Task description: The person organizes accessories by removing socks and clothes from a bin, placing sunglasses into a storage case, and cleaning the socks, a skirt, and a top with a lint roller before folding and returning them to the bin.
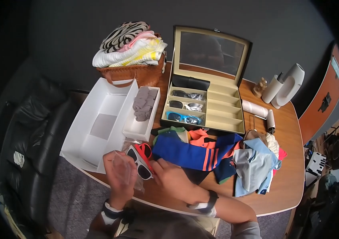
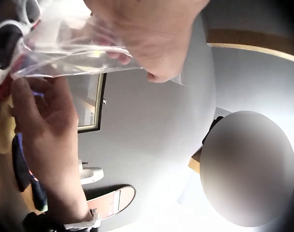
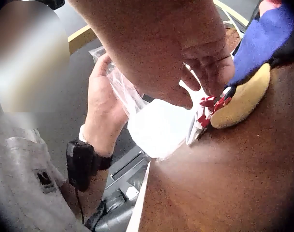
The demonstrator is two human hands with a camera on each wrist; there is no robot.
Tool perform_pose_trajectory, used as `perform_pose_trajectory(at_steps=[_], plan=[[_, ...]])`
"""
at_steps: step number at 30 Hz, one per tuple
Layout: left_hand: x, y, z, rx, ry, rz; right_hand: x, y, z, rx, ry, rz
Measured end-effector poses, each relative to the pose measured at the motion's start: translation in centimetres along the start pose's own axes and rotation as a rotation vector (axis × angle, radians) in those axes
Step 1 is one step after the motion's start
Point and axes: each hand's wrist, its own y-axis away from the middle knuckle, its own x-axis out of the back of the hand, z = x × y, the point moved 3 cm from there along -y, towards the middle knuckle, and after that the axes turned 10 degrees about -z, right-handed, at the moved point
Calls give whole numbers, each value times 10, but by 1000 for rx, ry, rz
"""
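My left hand (image 1: 120,175) grips a clear plastic bag (image 2: 84,63) near the table's front edge. White-framed sunglasses (image 1: 139,162) lie between my hands, against the bag, with red-framed sunglasses (image 1: 144,150) just behind them. My right hand (image 1: 179,181) has its fingers curled at the right side of the two pairs, pinching the frames; in the right wrist view the fingertips of that right hand (image 3: 171,58) reach the white and red frames. In the left wrist view the bag stretches from my left hand (image 2: 151,34) to the white sunglasses (image 2: 9,41).
Behind stand an open display case (image 1: 225,126) with eyewear, a large white box (image 1: 81,135), a small box (image 1: 131,130) of grey cloth and a basket (image 1: 133,75) of folded fabric. Socks (image 1: 193,151) and crumpled clothes (image 1: 253,167) lie to the right.
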Motion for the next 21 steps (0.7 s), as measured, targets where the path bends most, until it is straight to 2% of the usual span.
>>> perform_pose_trajectory(at_steps=[4, 7, 10, 15, 17, 19, 21], plan=[[5, 5, -4, 37, 16, -8, -7, -10, 1, -43, 41, -96], [3, 5, -10, 65, -19, 19, -7, -10, 3, -119, -45, -92], [2, 5, -10, 73, 35, 1, 16, -2, -6, -63, -3, 20], [-3, 7, -21, 99, 96, -64, 69, 36, 5, -157, -262, 96], [-14, 6, -17, 151, 158, -111, 80, 56, 16, -163, -407, 65], [-25, 4, -22, 145, 114, -257, 90, 75, 26, -127, -572, -1], [-32, 2, -22, 141, 79, -441, 99, 98, 31, -258, -842, -33]])
